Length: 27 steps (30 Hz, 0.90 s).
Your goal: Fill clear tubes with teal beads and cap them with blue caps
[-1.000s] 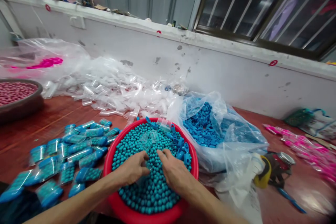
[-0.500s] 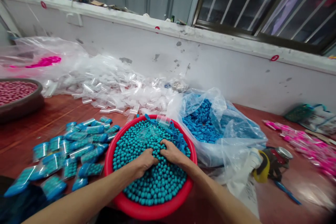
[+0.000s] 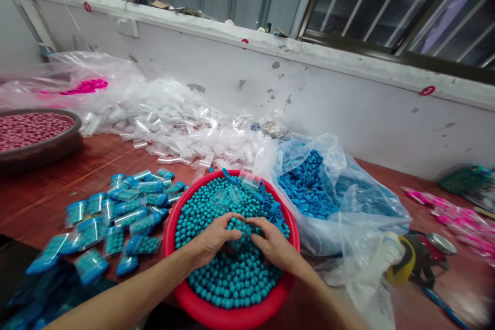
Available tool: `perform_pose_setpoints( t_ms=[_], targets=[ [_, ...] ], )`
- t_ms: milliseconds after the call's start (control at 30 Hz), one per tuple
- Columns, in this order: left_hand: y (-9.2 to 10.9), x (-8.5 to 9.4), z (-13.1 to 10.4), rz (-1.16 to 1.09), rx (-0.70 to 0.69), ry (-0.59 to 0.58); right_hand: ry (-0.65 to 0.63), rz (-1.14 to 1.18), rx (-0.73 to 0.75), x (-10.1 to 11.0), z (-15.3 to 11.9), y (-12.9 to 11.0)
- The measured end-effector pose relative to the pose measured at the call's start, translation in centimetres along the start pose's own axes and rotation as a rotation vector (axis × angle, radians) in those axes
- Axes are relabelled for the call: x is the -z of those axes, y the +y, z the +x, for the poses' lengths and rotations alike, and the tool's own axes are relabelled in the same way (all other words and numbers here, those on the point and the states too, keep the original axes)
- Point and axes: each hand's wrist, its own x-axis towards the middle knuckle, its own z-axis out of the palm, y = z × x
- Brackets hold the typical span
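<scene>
A red basin (image 3: 172, 216) full of round teal beads (image 3: 232, 283) stands in front of me. Over the beads, my left hand (image 3: 218, 237) and my right hand (image 3: 273, 242) are curled toward each other. Between their fingers is a small clear plastic container (image 3: 240, 227) with teal beads in it, partly hidden by the fingers. Loose clear containers (image 3: 234, 194) and several blue caps (image 3: 274, 212) lie on the beads at the basin's far side.
Bead-filled containers with blue ends (image 3: 91, 232) lie left of the basin. A heap of clear containers (image 3: 174, 129) spreads behind. To the right are a plastic bag of blue caps (image 3: 305, 185), a tape dispenser (image 3: 402, 263) and pink packs (image 3: 456, 216). A bowl of pink beads (image 3: 73, 139) sits far left.
Both hands have lifted from inside the beads and now hold a clear container with beads between them. The view has shifted slightly left.
</scene>
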Motion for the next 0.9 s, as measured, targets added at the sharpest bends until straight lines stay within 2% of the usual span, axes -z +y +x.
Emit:
perform_pose_setpoints(
  t_ms=[100, 233, 400, 500, 567, 700, 800, 900],
  targets=[
    [0.1, 0.2, -0.4, 0.151, -0.027, 0.065, 0.094, -0.235, 0.187, 0.2, -0.7, -1.0],
    [0.2, 0.2, -0.4, 0.297, -0.118, 0.087, -0.019, -0.278, 0.271, -0.2, -0.5, -1.8],
    [0.3, 0.3, -0.7, 0.523, -0.215, 0.16, 0.062, -0.269, 0.24, -1.3, -0.2, -2.0],
    [0.4, 0.6, -1.1, 0.57, -0.278, 0.135, 0.103, -0.416, 0.202, -2.3, -0.8, -2.9],
    [0.3, 0.8, -1.2, 0.475, -0.198, 0.097, 0.089, -0.574, 0.132, -2.9, -1.4, -3.8],
    [0.0, 0.9, -1.4, 0.269, 0.078, 0.083, -0.001, -0.826, 0.058, -2.9, -2.4, -4.2],
    [0.0, 0.8, -1.6, 0.26, 0.128, 0.095, -0.002, -0.893, 0.064, -0.7, -2.9, -3.2],
    [-0.1, 1.0, -1.6, 0.194, 0.117, 0.078, 0.106, -0.908, 0.023, 2.4, -2.6, -2.3]
  ],
)
